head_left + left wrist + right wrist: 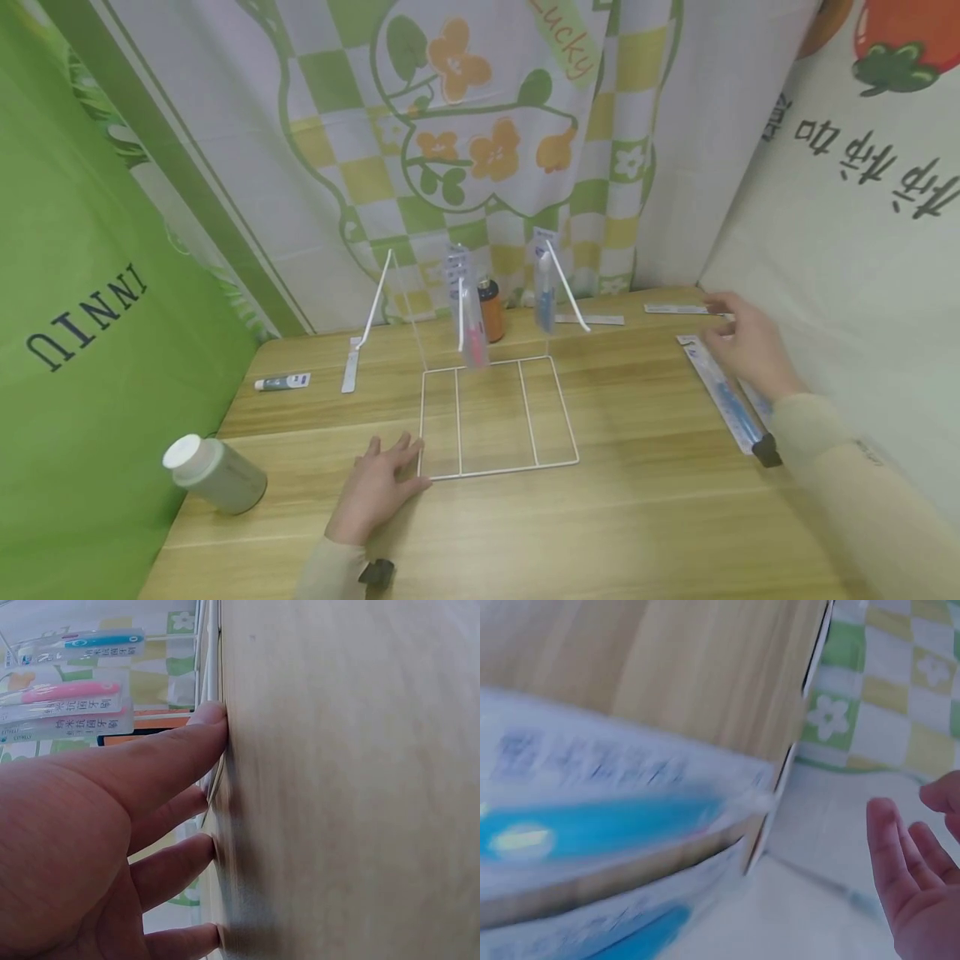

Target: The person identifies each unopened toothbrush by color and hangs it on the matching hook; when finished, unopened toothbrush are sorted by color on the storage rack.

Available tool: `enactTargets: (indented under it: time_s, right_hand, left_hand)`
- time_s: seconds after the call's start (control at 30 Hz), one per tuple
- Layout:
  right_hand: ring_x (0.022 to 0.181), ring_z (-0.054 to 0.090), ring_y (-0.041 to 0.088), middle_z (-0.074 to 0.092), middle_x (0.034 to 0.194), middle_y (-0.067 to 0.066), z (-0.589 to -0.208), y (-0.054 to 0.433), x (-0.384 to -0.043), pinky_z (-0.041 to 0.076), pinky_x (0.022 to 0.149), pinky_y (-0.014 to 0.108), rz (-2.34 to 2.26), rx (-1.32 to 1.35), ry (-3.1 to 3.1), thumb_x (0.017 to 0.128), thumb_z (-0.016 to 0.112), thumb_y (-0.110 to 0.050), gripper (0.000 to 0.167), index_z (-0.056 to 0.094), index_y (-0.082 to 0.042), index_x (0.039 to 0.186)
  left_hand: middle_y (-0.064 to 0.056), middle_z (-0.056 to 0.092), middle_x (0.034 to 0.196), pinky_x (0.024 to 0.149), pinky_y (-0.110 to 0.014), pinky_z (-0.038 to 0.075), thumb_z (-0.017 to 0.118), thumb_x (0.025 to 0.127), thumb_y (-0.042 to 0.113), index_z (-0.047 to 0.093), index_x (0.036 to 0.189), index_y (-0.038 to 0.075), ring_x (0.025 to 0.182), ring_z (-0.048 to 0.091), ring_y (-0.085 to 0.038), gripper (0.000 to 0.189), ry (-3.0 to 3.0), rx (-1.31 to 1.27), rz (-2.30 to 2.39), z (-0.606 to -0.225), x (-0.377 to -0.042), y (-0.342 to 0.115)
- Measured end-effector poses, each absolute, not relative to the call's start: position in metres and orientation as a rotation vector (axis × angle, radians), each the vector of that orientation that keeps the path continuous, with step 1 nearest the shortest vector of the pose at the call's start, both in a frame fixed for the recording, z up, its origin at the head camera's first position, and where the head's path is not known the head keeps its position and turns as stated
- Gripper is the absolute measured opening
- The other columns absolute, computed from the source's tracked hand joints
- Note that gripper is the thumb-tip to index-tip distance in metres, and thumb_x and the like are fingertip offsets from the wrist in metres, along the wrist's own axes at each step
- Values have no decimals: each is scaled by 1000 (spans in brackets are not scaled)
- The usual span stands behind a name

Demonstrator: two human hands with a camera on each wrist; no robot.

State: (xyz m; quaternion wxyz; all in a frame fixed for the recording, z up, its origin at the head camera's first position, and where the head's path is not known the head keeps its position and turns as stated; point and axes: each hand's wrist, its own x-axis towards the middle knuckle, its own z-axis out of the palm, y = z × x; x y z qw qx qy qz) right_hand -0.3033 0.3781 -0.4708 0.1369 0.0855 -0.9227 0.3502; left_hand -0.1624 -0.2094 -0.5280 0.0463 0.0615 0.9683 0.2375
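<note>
Head view, left hand (377, 483) touching wire rack (458, 423), right hand (750, 346) near packaged toothbrush (722, 396), each grip apart

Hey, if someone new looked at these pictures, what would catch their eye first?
Probably the white wire rack in the centre, with pink toothbrush packs on its middle hook and a blue pack on its right one; the left hand touches its near left corner. Behind it, an orange-flowered checked curtain stands out. Far right, the right hand hovers near loose toothbrush packs.
</note>
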Motion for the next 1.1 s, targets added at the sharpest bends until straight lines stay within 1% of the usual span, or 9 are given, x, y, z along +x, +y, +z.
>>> enactTargets:
  time_s: [0.07, 0.17, 0.4, 0.47, 0.53, 0.63, 0.7, 0.83, 1.1]
  right_hand:
    - [105, 71, 54, 58, 143, 34, -474, 384, -303, 64, 80, 62, 1007, 250, -2681, 98, 70, 0, 58, 50, -2, 153]
    - [102, 71, 54, 61, 138, 37, -478, 388, -303, 62, 83, 63, 974, 255, -2709, 98, 73, -3, 55, 53, 1, 149]
    - [90, 77, 40, 52, 143, 43, -486, 394, -304, 67, 66, 41, 1101, 229, -2926, 101, 75, -14, 65, 45, 7, 155]
    - [92, 77, 42, 50, 144, 45, -488, 395, -305, 68, 70, 43, 1092, 229, -2981, 99, 76, -14, 67, 45, 7, 154]
    - [104, 72, 50, 51, 144, 45, -490, 397, -307, 65, 84, 55, 1030, 239, -3032, 97, 78, -15, 67, 47, 6, 153]
    - [123, 58, 61, 54, 142, 44, -496, 400, -311, 51, 101, 74, 923, 241, -3104, 96, 80, -18, 67, 50, 5, 152]
    - [129, 51, 65, 55, 141, 43, -500, 401, -313, 41, 106, 80, 863, 236, -3139, 96, 79, -20, 67, 52, 4, 152]
    - [128, 52, 65, 57, 140, 43, -505, 403, -315, 40, 107, 80, 824, 217, -3156, 97, 77, -19, 64, 53, 5, 152]
    - [122, 58, 63, 57, 138, 44, -506, 402, -316, 48, 101, 75, 804, 198, -3154, 99, 74, -17, 65, 49, 6, 154]
  left_hand:
    - [-15, 51, 162, 113, -88, 19, 82, 95, 43, 65, 151, 15, 150, 26, -67, 65, 2953, 183, 725, -528, -163, -210]
    - [-15, 50, 162, 113, -88, 19, 82, 94, 43, 65, 150, 15, 150, 26, -67, 65, 2953, 184, 724, -528, -163, -212]
    - [-15, 51, 162, 112, -89, 19, 82, 94, 44, 65, 150, 15, 150, 26, -67, 65, 2956, 194, 719, -532, -165, -212]
    - [-14, 51, 162, 112, -88, 19, 82, 94, 43, 65, 150, 16, 150, 26, -67, 65, 2954, 190, 718, -532, -165, -212]
    - [-14, 51, 162, 112, -89, 19, 83, 94, 43, 66, 150, 16, 150, 26, -67, 64, 2956, 191, 719, -532, -165, -212]
    - [-14, 51, 162, 113, -88, 20, 83, 94, 43, 66, 150, 16, 150, 26, -67, 64, 2956, 186, 721, -532, -165, -211]
    - [-14, 51, 162, 112, -89, 20, 83, 94, 42, 66, 149, 16, 150, 26, -67, 64, 2960, 191, 724, -531, -165, -210]
    - [-14, 50, 162, 112, -89, 21, 83, 94, 41, 66, 149, 16, 150, 26, -67, 63, 2956, 188, 728, -530, -164, -210]
    - [-14, 51, 162, 112, -89, 21, 83, 94, 42, 66, 149, 15, 150, 26, -67, 64, 2956, 182, 738, -530, -164, -210]
